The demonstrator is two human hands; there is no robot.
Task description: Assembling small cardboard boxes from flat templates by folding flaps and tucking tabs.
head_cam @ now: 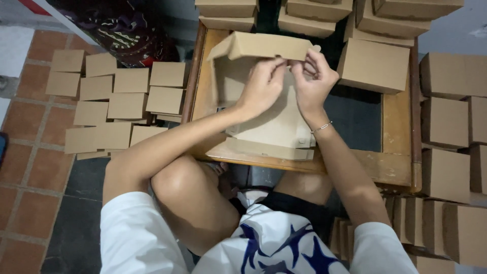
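A half-folded brown cardboard box (264, 122) lies on a low wooden table (395, 167) in front of me. Its far flap (258, 46) is folded up and over. My left hand (261, 83) pinches the edge of that flap from below. My right hand (313, 76) grips the same flap's right end, fingers curled around it. The two hands almost touch. A thin bracelet sits on my right wrist. The box's flat near panel (264, 149) reaches the table's front edge.
Finished closed boxes (374, 65) stand stacked at the table's back and right. More boxes (446, 122) are piled on the right. Several flat cardboard blanks (116, 101) cover the tiled floor on the left. My bent knees sit under the table's front edge.
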